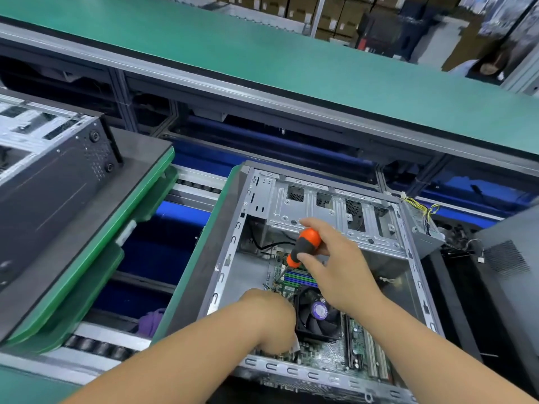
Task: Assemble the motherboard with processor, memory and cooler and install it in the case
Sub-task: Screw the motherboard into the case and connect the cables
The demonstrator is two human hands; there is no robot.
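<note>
An open grey metal case (405,246) lies on its side on a pallet. Inside it sits the green motherboard (329,352) with a black cooler fan (316,316) and memory slots (300,279). My right hand (335,263) grips an orange and black screwdriver (304,247), its tip down on the board's far left corner. My left hand (268,316) reaches down onto the board beside the fan; its fingers are hidden behind the wrist.
A second black case (49,182) lies on a green-edged pallet (96,237) at the left. Conveyor rollers (102,345) run between the pallets. A power supply with yellow wires (423,223) hangs at the case's right end. A green bench (262,53) and a person (487,67) are beyond.
</note>
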